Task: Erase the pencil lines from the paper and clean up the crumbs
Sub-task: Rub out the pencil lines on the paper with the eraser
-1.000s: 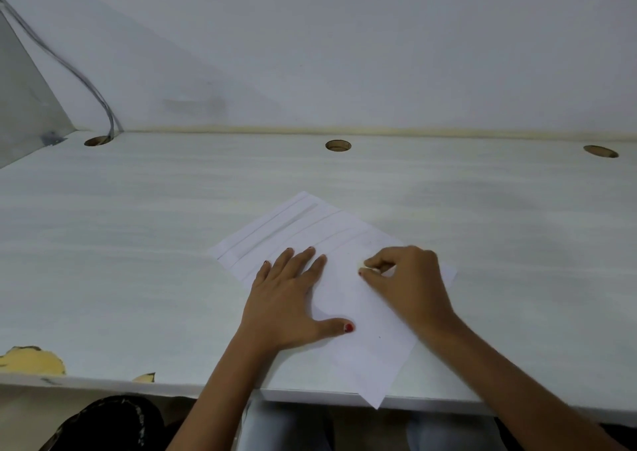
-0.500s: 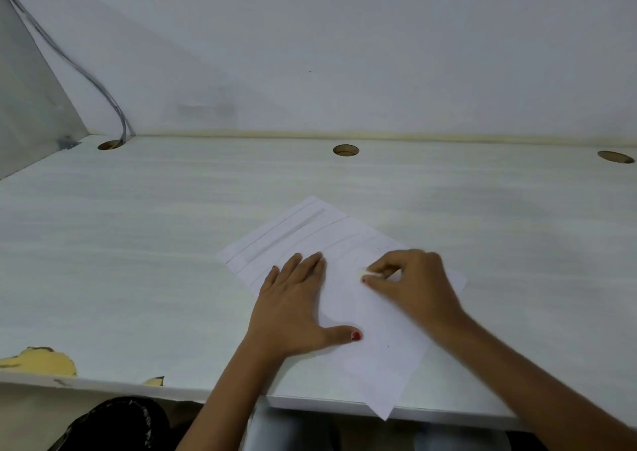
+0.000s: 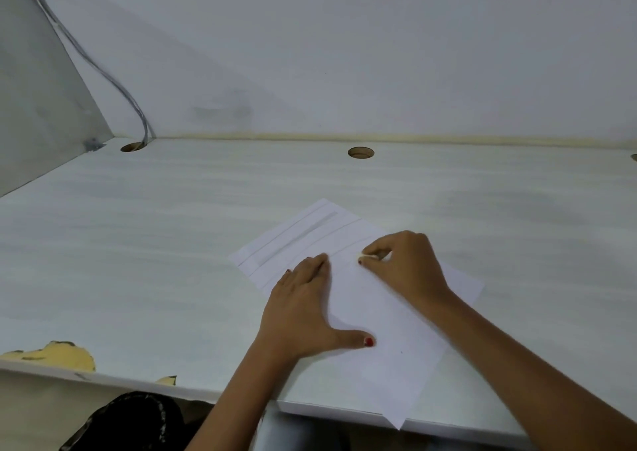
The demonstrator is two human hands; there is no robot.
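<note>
Worktop: no containers seen.
Paper: skewed, near corner overhanging the front edge.
Pencil lines: at the far end, long axis near-left to far-right, just up-left of the eraser.
Left hand: flat, fingers straight, pressing the paper.
Right hand: pinching a small pale eraser against the sheet.

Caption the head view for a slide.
Left hand presses the paper flat on the desk; right hand pinches an eraser against it.
</note>
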